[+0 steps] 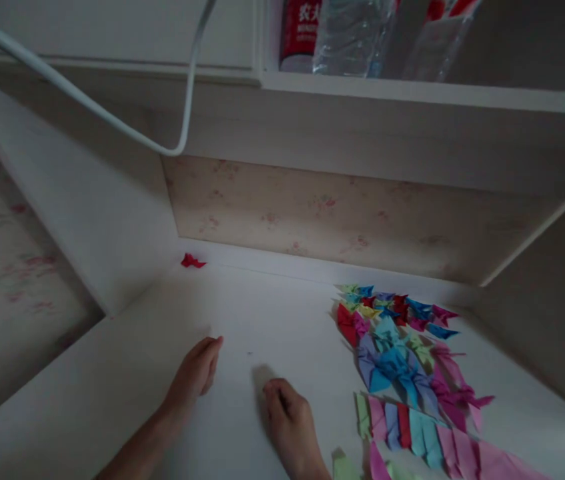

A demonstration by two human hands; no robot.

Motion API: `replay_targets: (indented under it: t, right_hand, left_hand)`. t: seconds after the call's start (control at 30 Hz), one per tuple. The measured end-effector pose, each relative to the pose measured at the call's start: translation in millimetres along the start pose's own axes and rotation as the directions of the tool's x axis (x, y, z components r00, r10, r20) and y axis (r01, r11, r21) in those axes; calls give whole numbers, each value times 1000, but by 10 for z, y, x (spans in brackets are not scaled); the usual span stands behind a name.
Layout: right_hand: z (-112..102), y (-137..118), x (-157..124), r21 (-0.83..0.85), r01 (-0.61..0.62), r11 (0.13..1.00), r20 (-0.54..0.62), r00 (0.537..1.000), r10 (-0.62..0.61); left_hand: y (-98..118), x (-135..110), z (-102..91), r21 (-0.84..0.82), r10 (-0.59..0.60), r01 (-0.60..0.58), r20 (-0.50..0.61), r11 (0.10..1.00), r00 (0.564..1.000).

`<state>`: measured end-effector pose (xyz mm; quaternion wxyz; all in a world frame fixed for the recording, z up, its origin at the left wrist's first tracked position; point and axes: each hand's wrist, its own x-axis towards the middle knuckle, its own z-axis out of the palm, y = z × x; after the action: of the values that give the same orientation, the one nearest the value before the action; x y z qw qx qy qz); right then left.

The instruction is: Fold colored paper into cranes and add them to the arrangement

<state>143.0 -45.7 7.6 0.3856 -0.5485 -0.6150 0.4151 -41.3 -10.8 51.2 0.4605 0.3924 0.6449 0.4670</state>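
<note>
My left hand (199,370) is held over the white desktop (242,320) with its fingers curled in, and nothing shows in it. My right hand (289,413), nearer to me, is closed in a loose fist; nothing shows in it either. The two hands are apart. To the right of my right hand, a row of folded paper strips (416,432) in several colours lies on the desktop. Behind it is a cluster of colourful origami paper cranes (397,367). A small red folded paper piece (192,261) sits at the far left corner.
Above the desk runs a white shelf (412,91) holding a red-labelled container (299,33) and clear plastic bottles (347,37). A white cable (112,120) hangs down at the upper left. Side panels (77,187) bound the desk, with floral wallpaper (287,207) at the back.
</note>
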Motion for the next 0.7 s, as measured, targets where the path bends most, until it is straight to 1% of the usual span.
replay_targets:
  t: [0.1,0.17,0.23,0.3,0.37,0.4,0.43,0.5,0.53,0.57,0.63,0.7]
  right_hand:
    - [35,-25,-3,-159,-37,987,37,998,43]
    - [55,-36,44,-227,-78,971,69,993,96]
    - [71,-59,157,-194,-95,976,130,984,121]
    - [95,-113,348,-101,-112,989,197,972,130]
    - [145,-210,621,-37,-111,993,233,965,117]
    - [186,-275,787,-33,-92,995,245,965,97]
    - [240,-349,970,-49,-53,997,256,965,64]
    - [393,-511,1380,-151,66,986,307,951,-17]
    - [493,-592,1600,-235,143,961,340,939,-57]
    - [608,-667,1822,-343,231,910,376,922,-92]
    - [877,-790,2250,-393,270,879,383,917,-111]
    - [1179,-877,2615,-438,296,849,385,915,-120]
  left_hand:
    - [-121,27,-25,-77,-17,17,-7,997,1000]
    - [-162,44,-5,-80,8,-5,32,997,999]
    - [-202,63,6,-59,39,-34,89,998,995]
    - [-251,93,1,-41,63,-57,134,997,989]
    - [-302,139,-11,-32,69,-65,141,997,988]
    - [-323,165,-17,-26,67,-64,133,998,989]
    - [-337,190,-21,-17,66,-64,124,998,990]
    - [-346,220,-22,17,64,-67,121,998,991]
    - [-343,223,-18,39,66,-72,133,997,989]
    - [-338,218,-11,62,68,-78,151,995,986]
    - [-335,197,11,122,70,-95,195,988,978]
    - [-356,189,38,202,64,-114,240,973,969]
